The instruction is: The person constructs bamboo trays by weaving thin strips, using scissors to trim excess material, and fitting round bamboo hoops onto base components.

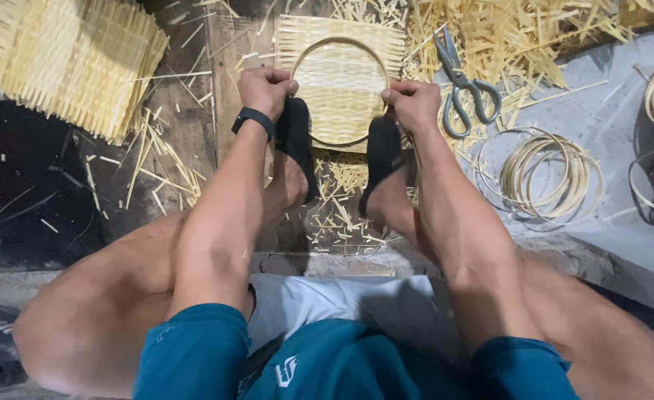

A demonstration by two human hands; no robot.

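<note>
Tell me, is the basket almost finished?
Not yet, it seems. Done: a flat woven mat exists, with more stacked at the left and spare hoops coiled at the right. In hand: the left hand and right hand press a round hoop onto the mat, sandals bracing it. Left: its square corners still stick out past the hoop; the scissors lie unused.

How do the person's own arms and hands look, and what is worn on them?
Both arms are bare from the teal short sleeves down, with no gloves. The left hand has a black band around its wrist, like a fitness tracker. The right hand wears nothing; no rings are visible on either.
</note>
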